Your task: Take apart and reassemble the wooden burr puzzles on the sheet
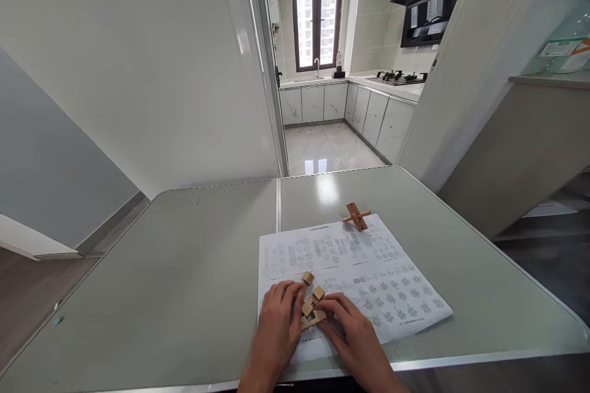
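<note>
Both my hands rest on a printed instruction sheet [369, 270] near the front edge of a grey-green table [184, 270]. Between them lies a cluster of light wooden puzzle blocks [312, 304]. My left hand [276, 325] has its fingers curled against the left side of the blocks. My right hand [353, 331] pinches the blocks from the right. A finished wooden cross-shaped puzzle [356, 216] stands at the sheet's far edge, away from both hands.
A metal seam [278, 206] divides the tabletop. Beyond the table an open doorway leads to a kitchen with white cabinets [332, 101], a stove [399, 78] and a window [316, 9]. A white wall stands left, a counter [544, 135] right.
</note>
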Demonstrator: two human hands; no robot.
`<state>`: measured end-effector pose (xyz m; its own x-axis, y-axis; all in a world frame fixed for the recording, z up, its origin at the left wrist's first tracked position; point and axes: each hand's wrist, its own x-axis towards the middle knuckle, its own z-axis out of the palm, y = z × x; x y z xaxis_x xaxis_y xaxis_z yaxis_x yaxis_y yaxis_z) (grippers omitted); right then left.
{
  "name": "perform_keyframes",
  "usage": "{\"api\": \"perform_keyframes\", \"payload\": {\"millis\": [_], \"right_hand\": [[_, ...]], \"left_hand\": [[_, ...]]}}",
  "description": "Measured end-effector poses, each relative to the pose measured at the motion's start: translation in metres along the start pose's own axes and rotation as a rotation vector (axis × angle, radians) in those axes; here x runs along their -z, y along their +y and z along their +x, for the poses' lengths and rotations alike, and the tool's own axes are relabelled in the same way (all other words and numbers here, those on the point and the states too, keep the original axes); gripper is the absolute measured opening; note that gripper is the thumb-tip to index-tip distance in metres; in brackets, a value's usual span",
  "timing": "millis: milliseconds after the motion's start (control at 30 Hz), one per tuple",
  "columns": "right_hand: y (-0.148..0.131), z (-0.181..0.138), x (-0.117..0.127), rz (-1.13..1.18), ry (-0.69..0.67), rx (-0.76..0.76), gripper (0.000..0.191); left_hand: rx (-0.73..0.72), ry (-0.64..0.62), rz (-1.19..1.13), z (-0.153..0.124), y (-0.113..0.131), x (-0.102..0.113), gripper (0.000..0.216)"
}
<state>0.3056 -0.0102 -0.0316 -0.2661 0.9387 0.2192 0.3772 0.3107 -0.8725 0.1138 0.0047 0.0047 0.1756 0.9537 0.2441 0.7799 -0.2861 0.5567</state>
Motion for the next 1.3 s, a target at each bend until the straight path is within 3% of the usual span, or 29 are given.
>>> {"api": "perform_keyframes", "payload": {"millis": [167,433,667,1033,1300], "right_hand": [[-0.001,0.0,0.001,0.014,-0.011,-0.015,0.012],[-0.012,-0.001,0.014,0.168,-0.057,-0.094,0.01],[-0.012,0.01,0.021,0.331,0.025,-0.191,0.02],[-0.01,0.013,0.009,0.527,0.103,-0.344,0.038],[-0.015,0.007,0.006,0.513,0.117,-0.308,0.031]], "left_hand": [[0.027,-0.002,0.014,0.008,-0.01,0.003,0.017],[0.102,-0.009,-0.007,0.009,-0.015,0.004,0.025],[0.115,-0.001,-0.011,0.009,-0.02,0.009,0.014],[0.401,0.024,-0.643,0.006,-0.012,0.025,0.039],[0.517,0.151,-0.848,0.002,-0.024,0.015,0.043]]}}
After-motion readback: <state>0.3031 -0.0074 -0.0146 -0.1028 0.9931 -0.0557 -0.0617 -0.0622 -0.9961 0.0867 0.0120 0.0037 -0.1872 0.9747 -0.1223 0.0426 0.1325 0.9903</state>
